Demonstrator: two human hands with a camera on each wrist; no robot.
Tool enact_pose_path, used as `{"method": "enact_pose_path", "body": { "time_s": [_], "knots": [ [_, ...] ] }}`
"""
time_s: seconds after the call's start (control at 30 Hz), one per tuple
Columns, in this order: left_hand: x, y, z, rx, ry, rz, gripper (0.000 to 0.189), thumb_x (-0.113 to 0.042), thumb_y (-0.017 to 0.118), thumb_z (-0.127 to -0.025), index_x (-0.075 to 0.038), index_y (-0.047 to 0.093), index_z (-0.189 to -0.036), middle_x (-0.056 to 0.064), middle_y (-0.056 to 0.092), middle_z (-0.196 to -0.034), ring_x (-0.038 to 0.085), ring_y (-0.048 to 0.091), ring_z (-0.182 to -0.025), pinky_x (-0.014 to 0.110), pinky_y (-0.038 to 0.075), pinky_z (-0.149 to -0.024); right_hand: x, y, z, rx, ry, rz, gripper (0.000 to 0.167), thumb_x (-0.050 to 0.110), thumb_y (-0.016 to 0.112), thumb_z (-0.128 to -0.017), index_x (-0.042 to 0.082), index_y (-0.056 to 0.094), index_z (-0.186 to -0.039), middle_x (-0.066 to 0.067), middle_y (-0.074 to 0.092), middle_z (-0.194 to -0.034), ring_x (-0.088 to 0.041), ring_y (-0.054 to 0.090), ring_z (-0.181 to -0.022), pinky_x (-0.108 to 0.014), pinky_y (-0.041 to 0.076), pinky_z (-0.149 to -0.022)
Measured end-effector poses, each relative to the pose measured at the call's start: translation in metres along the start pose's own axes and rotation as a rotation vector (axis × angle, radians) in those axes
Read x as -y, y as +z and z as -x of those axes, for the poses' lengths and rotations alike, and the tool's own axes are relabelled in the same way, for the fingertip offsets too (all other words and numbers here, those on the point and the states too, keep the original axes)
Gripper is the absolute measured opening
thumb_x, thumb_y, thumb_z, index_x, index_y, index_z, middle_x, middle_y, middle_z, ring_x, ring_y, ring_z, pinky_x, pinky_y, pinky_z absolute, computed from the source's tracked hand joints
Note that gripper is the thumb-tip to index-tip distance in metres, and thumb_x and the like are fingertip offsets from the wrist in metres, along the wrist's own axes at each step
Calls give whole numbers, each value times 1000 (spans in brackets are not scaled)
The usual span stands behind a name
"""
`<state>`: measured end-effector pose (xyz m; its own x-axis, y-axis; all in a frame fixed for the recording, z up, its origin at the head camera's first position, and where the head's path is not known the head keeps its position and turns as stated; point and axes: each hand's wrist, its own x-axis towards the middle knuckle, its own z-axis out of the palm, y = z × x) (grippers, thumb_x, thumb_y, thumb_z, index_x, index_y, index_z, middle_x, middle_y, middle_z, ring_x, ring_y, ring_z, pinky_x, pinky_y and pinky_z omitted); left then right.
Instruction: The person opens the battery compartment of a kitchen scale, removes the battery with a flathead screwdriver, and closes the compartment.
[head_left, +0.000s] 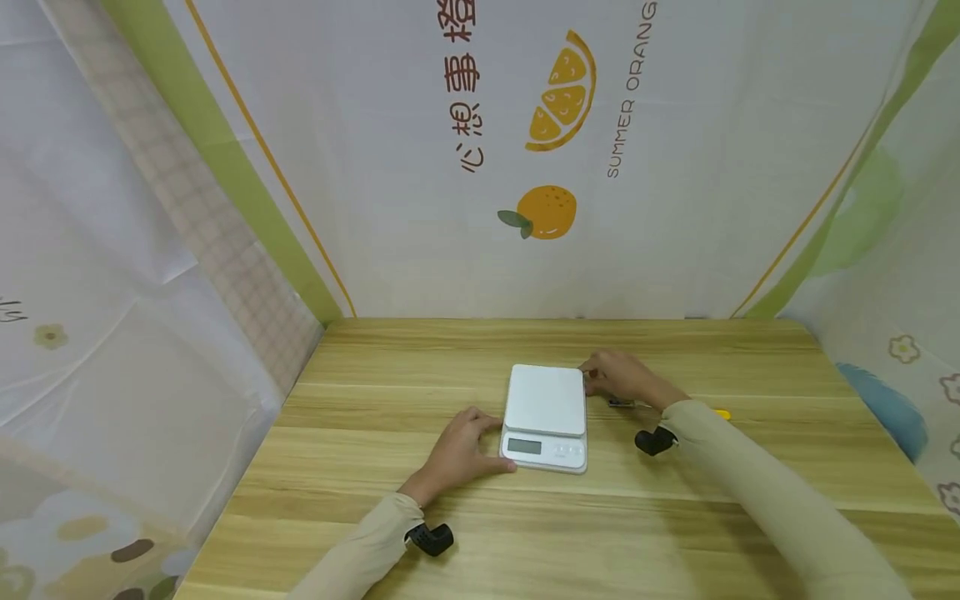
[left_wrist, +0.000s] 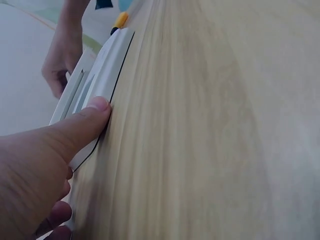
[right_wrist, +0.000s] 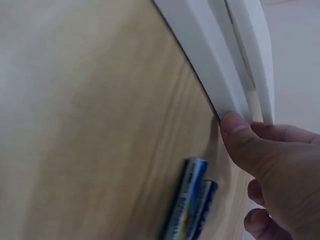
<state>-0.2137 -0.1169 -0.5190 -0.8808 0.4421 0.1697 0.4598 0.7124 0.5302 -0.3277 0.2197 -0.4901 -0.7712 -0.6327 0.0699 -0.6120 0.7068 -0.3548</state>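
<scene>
A white digital kitchen scale point(head_left: 546, 402) lies flat on the wooden table, its small grey display toward the near side. My left hand point(head_left: 459, 450) holds its near left corner, the thumb on the front edge and the fingers along the left side. At the far right corner, my right hand point(head_left: 618, 375) pinches the scale's edge. Seen from the right wrist, the thumb presses the lower white body point(right_wrist: 215, 65) and a finger reaches beneath the raised weighing plate point(right_wrist: 257, 55). Two blue-and-silver batteries point(right_wrist: 187, 200) lie on the table beside that hand.
A yellow-ended object point(head_left: 722, 414) lies partly hidden behind the right sleeve. The wooden table point(head_left: 420, 350) ends at a printed cloth backdrop point(head_left: 420, 250), with more cloth on both sides. A black wrist camera point(head_left: 655, 441) hangs below the right wrist.
</scene>
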Motion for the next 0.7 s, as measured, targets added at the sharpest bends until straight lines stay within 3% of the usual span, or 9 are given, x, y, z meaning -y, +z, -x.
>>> {"method": "enact_pose_path", "body": {
  "time_s": [0.1, 0.23, 0.4, 0.5, 0.6, 0.7],
  "knots": [
    [-4, 2, 0, -7, -6, -11, 77, -55, 89, -74, -8, 69, -131, 0, 62, -113, 14, 54, -103, 34, 52, -93, -2, -1, -6, 18, 20, 0, 28, 18, 78, -91, 8, 77, -117, -2, 67, -94, -14, 58, -83, -31, 55, -68],
    [-8, 3, 0, -19, -4, -18, 77, -54, 88, -74, -6, 69, -130, 2, 62, -113, 16, 55, -103, 36, 52, -93, -3, -2, -10, 33, 40, -18, 28, 17, 78, -91, 9, 77, -118, -2, 67, -95, -15, 59, -85, -33, 55, -70],
    [-6, 6, -2, -42, 3, -61, 75, -56, 87, -76, -5, 69, -129, 4, 64, -115, 19, 56, -106, 38, 53, -93, -4, -1, -10, 12, 54, 0, 32, 19, 78, -92, 5, 76, -120, -3, 65, -91, -15, 55, -78, -30, 52, -64],
    [-6, 5, -2, -41, 5, -73, 79, -59, 85, -76, -4, 68, -129, 5, 63, -115, 20, 56, -107, 39, 53, -94, -2, -1, -8, -14, 63, 16, 37, 18, 78, -92, 1, 73, -124, -8, 68, -97, -18, 61, -81, -32, 57, -66],
    [-6, -2, 0, -16, -27, -47, 87, -66, 80, -77, -3, 64, -135, 5, 62, -118, 21, 55, -109, 41, 53, -96, 3, -6, -2, -40, 96, 15, 39, 14, 75, -95, -3, 68, -130, -17, 71, -107, -27, 67, -91, -41, 62, -73],
    [-4, -18, 1, -7, -69, 1, 90, -66, 75, -82, -4, 55, -144, 8, 60, -128, 25, 54, -118, 46, 51, -102, 13, -19, 10, -68, 124, 35, 43, 14, 73, -96, -4, 64, -133, -26, 67, -122, -40, 66, -107, -53, 62, -85]
  ]
}}
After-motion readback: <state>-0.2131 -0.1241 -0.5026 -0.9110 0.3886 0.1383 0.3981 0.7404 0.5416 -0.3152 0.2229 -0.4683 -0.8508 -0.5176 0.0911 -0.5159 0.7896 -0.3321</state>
